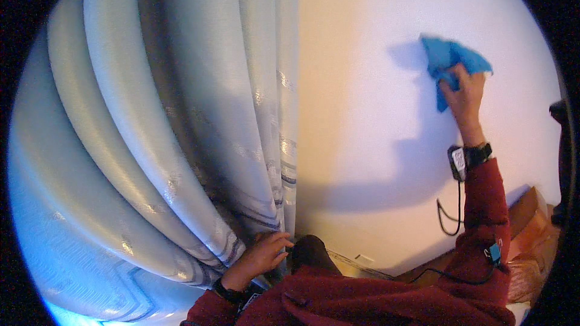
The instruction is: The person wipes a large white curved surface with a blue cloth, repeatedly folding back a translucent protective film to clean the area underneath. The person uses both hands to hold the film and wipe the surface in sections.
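Observation:
My right hand (466, 97) is raised at the upper right, its fingers closed around a crumpled blue cloth (446, 52). The cloth lies against or very close to the white wall (362, 113) and throws a shadow on it. Low in the middle, my left hand (260, 256) is stretched in front of the lower folds of a pale grey curtain (208, 113). Its fingers look extended, and I see nothing held in them. Whether it touches the curtain cannot be made out.
Wristbands with small devices sit on both wrists; a black cable (458, 208) hangs from the right one. A wall socket or plate (364, 260) is low on the wall. A brown wooden piece (525, 203) and reddish-brown fabric (530, 253) lie at the lower right.

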`<action>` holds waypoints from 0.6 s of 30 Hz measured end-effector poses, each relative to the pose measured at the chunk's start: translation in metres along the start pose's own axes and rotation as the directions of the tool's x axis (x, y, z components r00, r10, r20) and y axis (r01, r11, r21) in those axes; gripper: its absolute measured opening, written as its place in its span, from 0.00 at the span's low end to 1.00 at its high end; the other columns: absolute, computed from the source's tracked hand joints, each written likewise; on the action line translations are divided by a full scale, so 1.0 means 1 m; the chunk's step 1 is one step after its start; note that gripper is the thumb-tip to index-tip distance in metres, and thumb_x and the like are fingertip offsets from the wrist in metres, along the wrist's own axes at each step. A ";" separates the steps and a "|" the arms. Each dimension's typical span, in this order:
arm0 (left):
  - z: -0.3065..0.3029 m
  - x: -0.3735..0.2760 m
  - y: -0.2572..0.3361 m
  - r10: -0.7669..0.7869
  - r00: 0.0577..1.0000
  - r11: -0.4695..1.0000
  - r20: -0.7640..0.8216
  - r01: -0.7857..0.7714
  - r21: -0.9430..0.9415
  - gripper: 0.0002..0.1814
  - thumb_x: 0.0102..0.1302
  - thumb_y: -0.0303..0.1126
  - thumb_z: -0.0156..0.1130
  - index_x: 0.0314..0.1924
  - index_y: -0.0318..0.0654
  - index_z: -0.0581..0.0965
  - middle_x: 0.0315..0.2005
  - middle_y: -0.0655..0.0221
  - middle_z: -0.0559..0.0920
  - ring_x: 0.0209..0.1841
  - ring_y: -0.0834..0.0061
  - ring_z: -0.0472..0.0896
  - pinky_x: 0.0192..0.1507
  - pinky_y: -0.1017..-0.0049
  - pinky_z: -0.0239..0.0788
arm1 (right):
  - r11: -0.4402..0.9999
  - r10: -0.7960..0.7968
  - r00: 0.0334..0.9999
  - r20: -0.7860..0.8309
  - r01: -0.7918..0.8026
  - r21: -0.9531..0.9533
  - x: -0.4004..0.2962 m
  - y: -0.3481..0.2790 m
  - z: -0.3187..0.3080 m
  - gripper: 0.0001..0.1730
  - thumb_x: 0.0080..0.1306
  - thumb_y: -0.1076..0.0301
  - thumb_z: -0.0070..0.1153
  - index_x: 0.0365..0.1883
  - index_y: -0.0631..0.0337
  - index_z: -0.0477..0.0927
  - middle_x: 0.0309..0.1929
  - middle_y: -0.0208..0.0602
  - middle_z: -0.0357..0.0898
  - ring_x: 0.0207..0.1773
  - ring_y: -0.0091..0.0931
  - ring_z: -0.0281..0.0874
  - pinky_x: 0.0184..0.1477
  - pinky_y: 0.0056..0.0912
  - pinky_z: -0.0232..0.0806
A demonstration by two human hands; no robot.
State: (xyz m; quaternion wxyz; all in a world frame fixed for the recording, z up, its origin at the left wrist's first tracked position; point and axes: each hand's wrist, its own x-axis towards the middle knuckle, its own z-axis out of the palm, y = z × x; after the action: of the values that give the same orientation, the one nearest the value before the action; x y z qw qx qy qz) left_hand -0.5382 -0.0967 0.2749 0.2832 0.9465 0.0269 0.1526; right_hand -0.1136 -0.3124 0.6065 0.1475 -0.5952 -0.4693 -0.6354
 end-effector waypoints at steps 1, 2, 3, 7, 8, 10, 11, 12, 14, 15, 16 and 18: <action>0.000 -0.004 -0.002 -0.002 1.000 1.000 0.004 0.002 -0.022 0.15 0.65 0.33 0.60 0.51 0.43 0.77 0.61 0.63 0.72 0.63 0.59 0.70 0.62 0.58 0.59 | 1.000 -0.013 0.999 0.051 0.013 0.013 -0.023 -0.012 -0.003 0.21 0.45 0.69 0.70 0.39 0.50 0.78 0.43 0.39 0.79 0.47 0.43 0.74 0.53 0.49 0.62; -0.001 -0.005 -0.003 -0.066 0.996 0.998 0.065 0.066 -0.001 0.15 0.65 0.33 0.60 0.51 0.43 0.77 0.61 0.62 0.72 0.63 0.59 0.70 0.62 0.58 0.59 | 0.998 -0.062 0.987 0.148 0.057 0.038 -0.048 -0.024 -0.005 0.23 0.44 0.70 0.70 0.41 0.49 0.78 0.46 0.38 0.78 0.49 0.44 0.74 0.56 0.50 0.62; -0.002 -0.009 -0.006 -0.014 0.999 0.999 0.035 0.016 -0.038 0.15 0.66 0.34 0.59 0.52 0.42 0.76 0.62 0.61 0.71 0.64 0.57 0.69 0.63 0.59 0.59 | 0.995 -0.091 0.963 0.255 0.077 0.067 -0.073 -0.037 -0.009 0.26 0.43 0.71 0.70 0.43 0.48 0.78 0.50 0.38 0.78 0.52 0.44 0.74 0.58 0.51 0.61; -0.004 -0.009 -0.012 -0.022 0.996 0.999 0.081 0.024 -0.021 0.16 0.66 0.32 0.59 0.53 0.43 0.76 0.62 0.60 0.71 0.63 0.56 0.70 0.63 0.60 0.61 | 0.999 -0.043 0.925 0.377 0.033 0.032 -0.127 -0.026 -0.044 0.37 0.41 0.76 0.68 0.53 0.41 0.77 0.54 0.35 0.78 0.54 0.42 0.74 0.61 0.48 0.62; -0.005 -0.006 -0.012 -0.013 0.994 1.000 0.112 0.015 -0.018 0.16 0.64 0.31 0.60 0.53 0.44 0.76 0.61 0.60 0.72 0.62 0.56 0.71 0.62 0.60 0.62 | 0.998 0.057 0.898 0.435 -0.048 -0.031 -0.136 -0.014 -0.061 0.39 0.41 0.76 0.67 0.55 0.40 0.77 0.55 0.34 0.78 0.54 0.42 0.74 0.61 0.47 0.62; -0.007 -0.003 -0.009 -0.021 0.992 0.999 0.123 0.015 0.047 0.16 0.63 0.30 0.60 0.53 0.44 0.76 0.60 0.59 0.73 0.61 0.55 0.72 0.62 0.60 0.63 | 0.940 0.340 0.916 0.213 -0.336 -0.059 -0.138 0.027 -0.092 0.39 0.46 0.77 0.65 0.59 0.44 0.75 0.57 0.34 0.78 0.54 0.39 0.75 0.58 0.42 0.63; -0.006 -0.001 -0.007 0.001 0.995 0.996 0.102 -0.010 0.087 0.17 0.63 0.30 0.60 0.53 0.43 0.76 0.60 0.59 0.73 0.61 0.55 0.72 0.62 0.61 0.64 | 0.910 0.377 0.926 -0.019 -0.374 -0.178 -0.139 0.041 -0.104 0.36 0.49 0.76 0.64 0.60 0.47 0.74 0.57 0.35 0.78 0.53 0.37 0.75 0.58 0.40 0.63; -0.007 -0.001 -0.004 -0.007 0.994 0.999 0.110 0.002 0.047 0.16 0.63 0.30 0.60 0.53 0.43 0.76 0.60 0.59 0.73 0.61 0.55 0.72 0.62 0.61 0.63 | 0.825 0.548 0.823 -0.148 -0.561 -0.069 -0.142 0.048 -0.112 0.33 0.52 0.74 0.64 0.60 0.49 0.75 0.56 0.39 0.78 0.52 0.38 0.75 0.58 0.41 0.64; -0.007 0.002 0.000 0.012 0.996 1.000 0.087 -0.010 -0.021 0.16 0.64 0.30 0.60 0.53 0.43 0.77 0.59 0.59 0.73 0.61 0.55 0.71 0.62 0.61 0.63 | 0.799 0.582 0.796 -0.167 -0.598 -0.064 -0.153 0.039 -0.119 0.30 0.52 0.73 0.65 0.57 0.51 0.76 0.53 0.43 0.77 0.53 0.41 0.72 0.58 0.43 0.64; -0.006 0.003 0.000 0.011 0.992 1.000 0.129 -0.009 -0.013 0.16 0.64 0.30 0.60 0.53 0.43 0.77 0.59 0.58 0.73 0.61 0.55 0.72 0.62 0.61 0.63 | 0.782 0.616 0.780 -0.110 -0.623 -0.033 -0.162 0.025 -0.115 0.30 0.50 0.72 0.67 0.55 0.51 0.77 0.52 0.43 0.76 0.53 0.42 0.71 0.58 0.44 0.63; -0.004 0.004 0.001 0.025 0.989 1.000 0.142 -0.026 0.008 0.16 0.64 0.31 0.60 0.53 0.43 0.77 0.59 0.58 0.73 0.61 0.55 0.72 0.63 0.61 0.63 | 0.884 0.465 0.883 -0.063 -0.467 -0.019 -0.171 0.003 -0.110 0.30 0.47 0.73 0.68 0.52 0.51 0.78 0.52 0.43 0.76 0.54 0.42 0.71 0.58 0.46 0.63; 0.000 0.009 -0.002 0.046 0.983 0.999 0.180 -0.048 0.006 0.16 0.64 0.31 0.60 0.52 0.42 0.77 0.59 0.58 0.74 0.61 0.55 0.72 0.62 0.61 0.63 | 0.936 0.350 0.930 0.111 -0.352 -0.006 -0.198 -0.042 -0.105 0.31 0.39 0.75 0.70 0.46 0.53 0.80 0.51 0.42 0.76 0.54 0.43 0.71 0.58 0.48 0.62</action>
State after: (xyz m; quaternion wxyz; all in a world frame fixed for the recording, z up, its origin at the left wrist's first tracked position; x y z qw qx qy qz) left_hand -0.5298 -0.0944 0.2761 0.2761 0.9581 -0.0205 0.0731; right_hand -0.1612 -0.4455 0.4274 0.2369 -0.7026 -0.3673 -0.5616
